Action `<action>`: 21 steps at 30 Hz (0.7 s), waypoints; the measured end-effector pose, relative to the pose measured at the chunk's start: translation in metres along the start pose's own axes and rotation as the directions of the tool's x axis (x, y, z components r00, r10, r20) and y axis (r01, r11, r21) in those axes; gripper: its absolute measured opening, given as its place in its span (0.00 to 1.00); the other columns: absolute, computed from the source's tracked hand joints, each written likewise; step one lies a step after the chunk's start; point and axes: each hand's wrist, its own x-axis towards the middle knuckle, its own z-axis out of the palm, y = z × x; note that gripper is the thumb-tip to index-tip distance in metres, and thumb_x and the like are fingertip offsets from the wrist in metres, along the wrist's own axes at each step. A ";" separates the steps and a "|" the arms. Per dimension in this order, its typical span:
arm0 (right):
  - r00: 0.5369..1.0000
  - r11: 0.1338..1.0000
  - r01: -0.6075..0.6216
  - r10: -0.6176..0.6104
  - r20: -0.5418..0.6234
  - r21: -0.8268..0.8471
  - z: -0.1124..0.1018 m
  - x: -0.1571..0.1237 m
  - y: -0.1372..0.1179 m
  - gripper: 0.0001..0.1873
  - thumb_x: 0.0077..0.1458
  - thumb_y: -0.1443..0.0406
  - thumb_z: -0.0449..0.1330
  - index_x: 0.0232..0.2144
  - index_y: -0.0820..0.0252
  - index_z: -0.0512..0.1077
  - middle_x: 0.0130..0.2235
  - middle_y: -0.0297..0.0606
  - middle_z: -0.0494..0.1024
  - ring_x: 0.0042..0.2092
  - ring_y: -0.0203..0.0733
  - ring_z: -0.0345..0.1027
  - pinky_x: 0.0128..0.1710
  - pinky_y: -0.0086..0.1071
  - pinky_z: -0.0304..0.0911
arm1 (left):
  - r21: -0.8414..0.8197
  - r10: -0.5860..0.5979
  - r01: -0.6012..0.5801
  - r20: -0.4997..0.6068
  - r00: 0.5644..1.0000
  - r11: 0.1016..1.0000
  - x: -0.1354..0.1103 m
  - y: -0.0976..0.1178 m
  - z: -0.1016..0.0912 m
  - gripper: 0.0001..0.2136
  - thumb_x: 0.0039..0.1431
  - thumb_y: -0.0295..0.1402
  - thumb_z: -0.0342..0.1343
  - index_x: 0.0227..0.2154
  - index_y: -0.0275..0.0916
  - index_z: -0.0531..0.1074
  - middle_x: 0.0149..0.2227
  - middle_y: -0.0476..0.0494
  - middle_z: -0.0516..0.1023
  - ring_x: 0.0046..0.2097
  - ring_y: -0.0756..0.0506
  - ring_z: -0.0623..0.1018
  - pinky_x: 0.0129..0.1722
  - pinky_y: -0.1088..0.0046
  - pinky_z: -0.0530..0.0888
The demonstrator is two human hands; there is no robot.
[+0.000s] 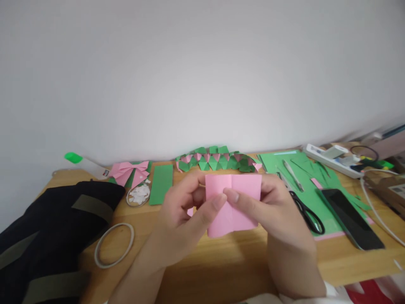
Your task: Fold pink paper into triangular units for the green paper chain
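A piece of pink paper (218, 221) with a vertical crease down its middle is held up above the wooden table. My left hand (193, 215) grips its left half, thumb pressed on the front near the crease. On the other side my right hand (268, 207) pinches the right half, its thumb also at the crease. The fingers behind the sheet are mostly hidden. Beyond the hands lies a folded green and pink paper chain (215, 158). A green paper rectangle (161, 184) rests on the table left of my left hand.
At left are a pink paper bow (129, 172), a glue bottle (88, 165), a dish of white scraps (138, 194), a tape roll (114, 245) and dark cloth (60, 219). At right, scissors (308, 215), a pen (293, 175) and a phone (352, 219) lie on green paper; behind sits a power strip (335, 160).
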 end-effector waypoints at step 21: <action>0.999 0.999 -0.004 0.002 -0.043 -0.034 0.004 -0.002 0.002 0.14 0.57 0.63 0.63 0.21 0.61 0.74 0.22 0.30 0.71 0.23 0.27 0.62 0.21 0.20 0.59 | 0.018 -0.022 0.023 -0.033 0.999 1.000 0.003 -0.002 0.000 0.06 0.65 0.37 0.55 0.36 0.46 0.77 0.22 0.55 0.63 0.22 0.56 0.61 0.19 0.85 0.59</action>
